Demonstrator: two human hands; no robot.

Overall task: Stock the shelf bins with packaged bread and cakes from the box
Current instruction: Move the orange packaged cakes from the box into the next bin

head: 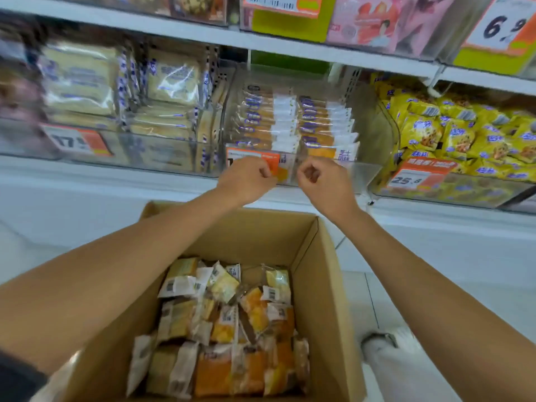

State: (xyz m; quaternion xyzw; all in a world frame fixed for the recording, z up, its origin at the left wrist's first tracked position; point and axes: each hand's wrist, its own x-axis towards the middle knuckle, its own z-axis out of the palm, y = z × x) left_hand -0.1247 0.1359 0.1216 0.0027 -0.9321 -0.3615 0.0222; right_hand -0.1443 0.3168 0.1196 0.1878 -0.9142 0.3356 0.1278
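Left hand point(249, 179), right hand point(320, 181): grips clenched, nothing visibly held, at bin point(366, 171) front. Cakes point(232, 329) in box point(322, 291) lie below, toward body; both hands equally near.

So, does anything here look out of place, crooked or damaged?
Nothing looks damaged or spilled. Only the brown cardboard box is untidy: its clear-wrapped orange and pale cake packets lie jumbled at mixed angles, several barcode side up, unlike the neat rows in the clear plastic shelf bin above.
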